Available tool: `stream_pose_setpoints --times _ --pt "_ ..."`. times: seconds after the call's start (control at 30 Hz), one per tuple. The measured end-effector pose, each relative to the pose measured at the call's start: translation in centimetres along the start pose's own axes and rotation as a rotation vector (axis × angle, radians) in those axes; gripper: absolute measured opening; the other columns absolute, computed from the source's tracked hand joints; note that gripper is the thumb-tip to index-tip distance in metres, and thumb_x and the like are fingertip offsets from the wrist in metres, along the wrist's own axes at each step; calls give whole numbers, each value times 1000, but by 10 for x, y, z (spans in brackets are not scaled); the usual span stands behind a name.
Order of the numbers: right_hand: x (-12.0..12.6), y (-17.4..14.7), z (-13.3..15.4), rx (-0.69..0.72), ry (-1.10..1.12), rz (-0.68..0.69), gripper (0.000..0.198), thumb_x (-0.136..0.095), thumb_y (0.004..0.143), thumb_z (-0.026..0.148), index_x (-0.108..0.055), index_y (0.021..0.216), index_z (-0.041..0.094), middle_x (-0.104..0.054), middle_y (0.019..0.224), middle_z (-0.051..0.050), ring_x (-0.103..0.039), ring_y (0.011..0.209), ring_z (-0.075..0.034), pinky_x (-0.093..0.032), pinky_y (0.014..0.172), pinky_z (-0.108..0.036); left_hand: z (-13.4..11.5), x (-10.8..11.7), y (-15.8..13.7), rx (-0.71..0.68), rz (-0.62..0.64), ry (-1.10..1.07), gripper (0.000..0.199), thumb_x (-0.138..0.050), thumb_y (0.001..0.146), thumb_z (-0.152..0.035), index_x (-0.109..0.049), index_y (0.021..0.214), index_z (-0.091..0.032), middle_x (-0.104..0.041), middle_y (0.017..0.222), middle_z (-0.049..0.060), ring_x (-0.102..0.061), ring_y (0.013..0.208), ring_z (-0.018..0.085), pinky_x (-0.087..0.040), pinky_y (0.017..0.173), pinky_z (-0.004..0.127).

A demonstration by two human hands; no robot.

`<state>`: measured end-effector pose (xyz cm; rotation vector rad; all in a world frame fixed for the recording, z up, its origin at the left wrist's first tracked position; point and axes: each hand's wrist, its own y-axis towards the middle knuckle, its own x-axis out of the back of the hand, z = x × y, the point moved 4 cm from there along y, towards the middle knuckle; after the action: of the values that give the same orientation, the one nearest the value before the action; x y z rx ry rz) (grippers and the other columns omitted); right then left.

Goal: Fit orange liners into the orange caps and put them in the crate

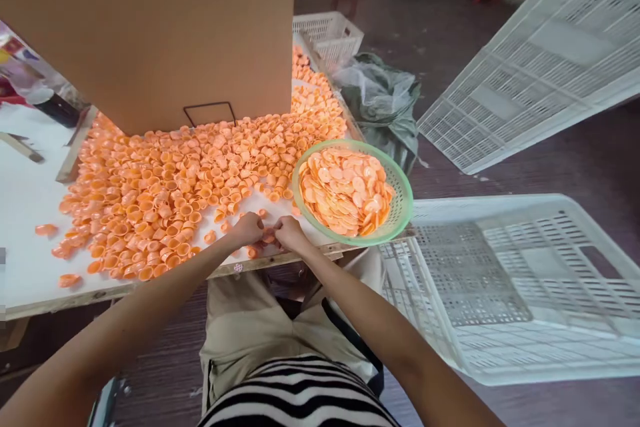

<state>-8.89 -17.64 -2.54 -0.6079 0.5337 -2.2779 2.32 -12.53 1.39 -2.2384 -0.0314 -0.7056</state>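
My left hand (249,229) and my right hand (291,235) are close together at the front edge of the table, both with fingers closed. A small orange plastic cup (269,235) shows between their fingertips; its exact shape is partly hidden. A few loose orange pieces lie just below and beside my hands. Beyond them spreads a large heap of small orange plastic cups (165,193). To the right of my right hand, a green plastic basket (404,203) holds many flat orange discs (345,190) and rests at the table's corner.
A tall cardboard box (200,33) stands behind the heap. On the floor at right are a white plastic crate (530,280) and another tilted crate (545,60). A green sack (385,107) leans near the table's right side. Wooden strips (77,147) edge the table (25,273).
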Motion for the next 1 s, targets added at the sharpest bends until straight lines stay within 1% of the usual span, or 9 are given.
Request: stream_pose_setpoints --times 0.13,0.27,0.4,0.5,0.6,0.7,0.83,0.93,1.0 --pt "4 -8 -2 14 -3 -48 20 -60 80 19 -48 65 19 -55 47 0 -57 43 -16 -43 44 -24 2 -8 -2 -33 -75 -32 9 -61 73 -11 -54 79 -14 -62 49 0 -68 56 19 -51 51 21" --pt "6 -25 12 156 -225 -254 17 -60 78 13 -50 65 18 -64 66 -5 -62 64 -16 -44 58 -24 2 -16 -12 -82 -125 -87 12 -59 78 -15 -55 88 -11 -59 49 0 -64 49 17 -49 46 22" --pt "24 -88 25 433 -244 -420 10 -52 87 24 -55 78 19 -66 76 -3 -60 72 -17 -43 66 -26 -8 -13 -49 -369 -78 -236 47 -59 83 -30 -41 124 -15 -67 69 2 -58 42 12 -44 41 20" --pt "80 -156 6 551 -178 -682 20 -48 91 38 -59 88 21 -67 82 -4 -59 72 -17 -43 68 -27 -21 -4 -79 -589 -129 -176 53 -57 85 -41 -38 131 -23 -67 78 1 -57 46 11 -43 45 20" --pt "163 -214 -34 379 -273 -1221 31 -49 88 46 -63 93 18 -66 82 -7 -53 65 -18 -40 65 -29 -41 0 -90 -711 -304 42 35 -54 87 -41 -53 117 -24 -67 81 0 -59 59 12 -46 58 24" --pt "218 -233 -59 294 -469 -1420 42 -51 84 50 -64 102 14 -65 92 -11 -47 63 -17 -38 66 -33 -74 -7 -85 -794 -465 225 28 -50 90 -37 -58 114 -24 -66 93 2 -62 78 16 -47 71 28" --pt "221 -211 -65 349 -398 -1274 45 -51 82 50 -63 107 14 -66 94 -11 -50 62 -16 -40 66 -32 -126 -26 -67 -948 -577 525 27 -48 91 -28 -60 114 -21 -58 111 8 -56 104 22 -47 83 31" --pt "196 -184 -58 346 -309 -1045 42 -51 81 52 -64 98 16 -67 89 -9 -55 61 -16 -42 66 -31 -153 -37 -46 -983 -499 733 22 -53 88 -23 -66 104 -17 -57 107 11 -55 103 24 -46 83 32" --pt "183 -172 -51 349 -285 -977 42 -51 81 52 -64 98 16 -68 89 -8 -56 62 -16 -43 67 -31 -161 -37 -37 -982 -453 758 19 -51 88 -20 -68 96 -15 -60 99 11 -56 98 24 -46 80 31"
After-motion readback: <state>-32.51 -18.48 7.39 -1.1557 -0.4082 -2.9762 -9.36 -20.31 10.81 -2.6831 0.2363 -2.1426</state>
